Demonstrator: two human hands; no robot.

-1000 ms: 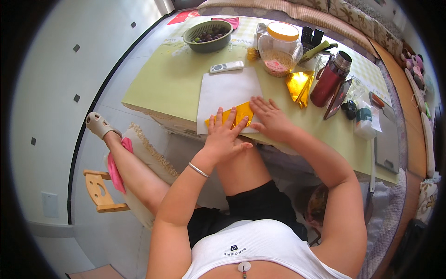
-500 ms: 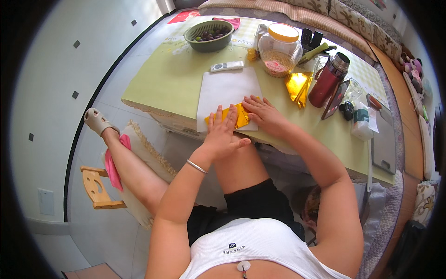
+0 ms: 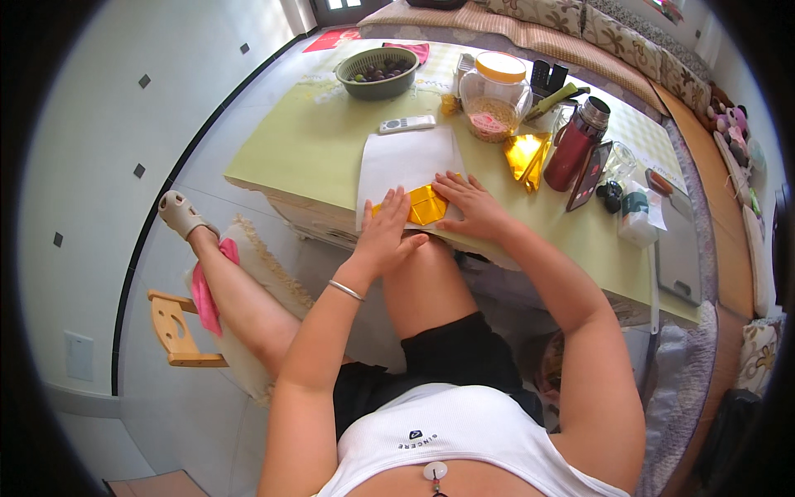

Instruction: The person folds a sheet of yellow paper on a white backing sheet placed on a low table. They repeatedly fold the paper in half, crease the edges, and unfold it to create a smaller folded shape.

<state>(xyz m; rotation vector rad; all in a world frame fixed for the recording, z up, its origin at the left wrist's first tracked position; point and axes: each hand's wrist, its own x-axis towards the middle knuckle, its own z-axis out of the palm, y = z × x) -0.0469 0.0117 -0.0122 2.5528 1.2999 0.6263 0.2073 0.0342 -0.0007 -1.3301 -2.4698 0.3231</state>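
A folded sheet of shiny gold paper (image 3: 426, 205) lies on a white sheet of paper (image 3: 410, 161) near the table's front edge. My left hand (image 3: 386, 236) rests flat over its left end, fingers outstretched and hiding that part. On the other end, my right hand (image 3: 474, 207) presses with its fingertips, the fingers stretched out. Neither hand grips anything. Another folded gold paper piece (image 3: 527, 159) stands to the right of the white sheet.
Behind the sheet lies a white remote control (image 3: 407, 123). A basket of grapes (image 3: 378, 74), an orange-lidded jar (image 3: 495, 95) and a red thermos (image 3: 577, 145) stand on the table (image 3: 290, 141). A phone (image 3: 590, 176), tissue pack (image 3: 642, 217) and grey board (image 3: 677, 248) are at right.
My left hand has shifted left along the gold paper, baring more of its middle. The right hand stays nearly in place. The whole view has tilted slightly.
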